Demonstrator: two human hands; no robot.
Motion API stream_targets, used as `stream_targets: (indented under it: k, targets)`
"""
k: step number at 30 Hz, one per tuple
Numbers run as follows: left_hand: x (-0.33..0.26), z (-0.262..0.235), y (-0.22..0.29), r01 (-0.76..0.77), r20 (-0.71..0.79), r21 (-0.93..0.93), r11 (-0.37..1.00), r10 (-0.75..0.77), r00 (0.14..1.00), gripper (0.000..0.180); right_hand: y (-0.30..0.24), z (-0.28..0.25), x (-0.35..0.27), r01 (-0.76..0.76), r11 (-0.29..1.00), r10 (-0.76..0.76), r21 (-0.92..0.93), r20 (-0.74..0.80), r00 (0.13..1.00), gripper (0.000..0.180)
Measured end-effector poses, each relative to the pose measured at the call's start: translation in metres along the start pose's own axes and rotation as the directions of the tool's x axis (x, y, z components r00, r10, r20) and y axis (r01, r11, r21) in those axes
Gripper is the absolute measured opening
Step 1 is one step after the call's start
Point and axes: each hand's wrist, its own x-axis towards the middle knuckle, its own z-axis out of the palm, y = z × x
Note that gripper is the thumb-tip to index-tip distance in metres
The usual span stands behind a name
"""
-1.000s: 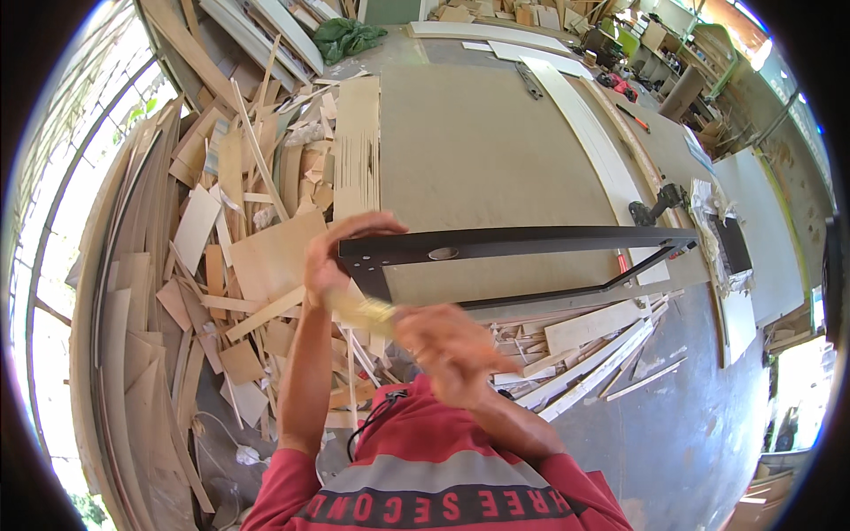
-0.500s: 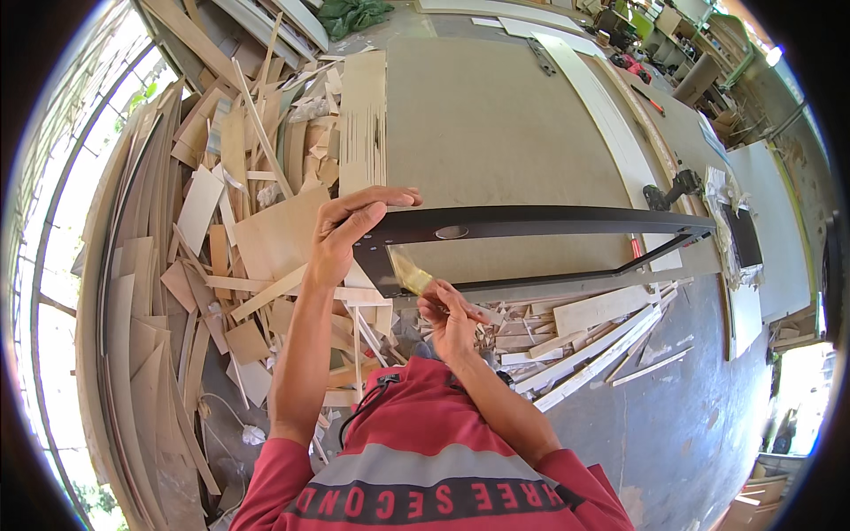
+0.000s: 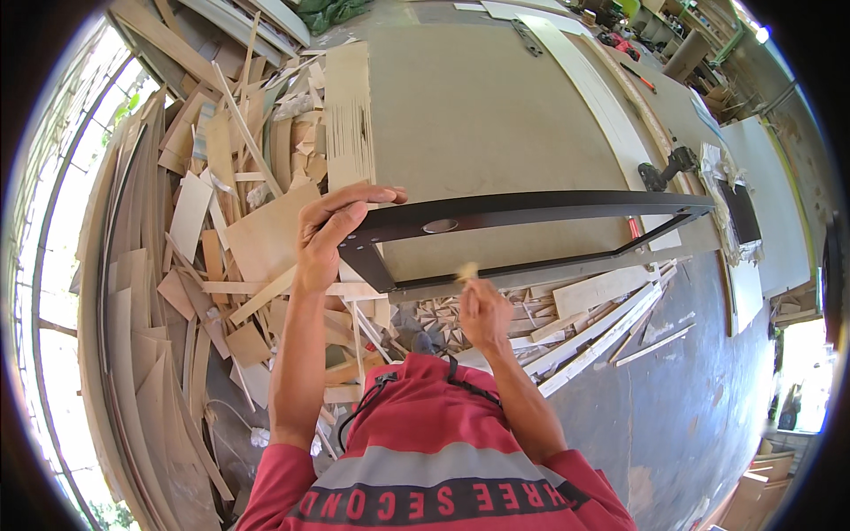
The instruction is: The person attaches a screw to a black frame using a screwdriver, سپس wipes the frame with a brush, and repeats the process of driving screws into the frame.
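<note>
- A glossy grey floor (image 3: 637, 416) spread out to the right of a wide, flat grey-brown surface (image 3: 496, 115).
- Brown sheet boards (image 3: 142, 380) leaned in a stack along the room's left side, beside a bright barred window (image 3: 53, 203).
- A jumbled heap of pale wood offcuts (image 3: 248, 345) lay between that stack and the surface's left edge.
- A long black rectangular frame (image 3: 531, 208), with a round hole in its upper bar, spanned the surface's near edge.
- A long white board strip (image 3: 595, 106) ran along the surface's right part; a pale, dark-slitted board (image 3: 350, 115) lined the left edge.
- The left hand (image 3: 332, 217) gripped the frame's left end, fingers over its top.
- The right hand (image 3: 484, 311) was closed around a small, blurred yellow piece (image 3: 467, 271) near the lower bar; contact could not be told.
- A black power drill (image 3: 680, 159) sat toward the surface's near right corner.
- A slim orange-and-black tool (image 3: 639, 78) lay farther up the right side.
</note>
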Motion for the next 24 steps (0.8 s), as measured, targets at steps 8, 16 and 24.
stream_targets:
  k: [8,16,24]
  targets:
    - [-0.004,0.001,0.0,0.021,-0.057,-0.005,1.0,-0.021,0.998,0.03,-0.007,0.031,-0.017,-0.066,0.853,-0.056,0.517,0.217,0.975,0.018]
    - [-0.004,-0.01,-0.005,-0.066,-0.001,0.102,0.993,0.067,0.998,0.028,0.129,-0.067,0.012,-0.384,0.717,0.325,0.582,0.209,0.922,0.01]
    - [0.003,-0.012,0.004,-0.062,0.044,0.254,0.965,0.053,0.998,0.027,0.256,-0.196,0.045,-0.383,0.87,0.307,-0.311,-0.266,0.914,0.013]
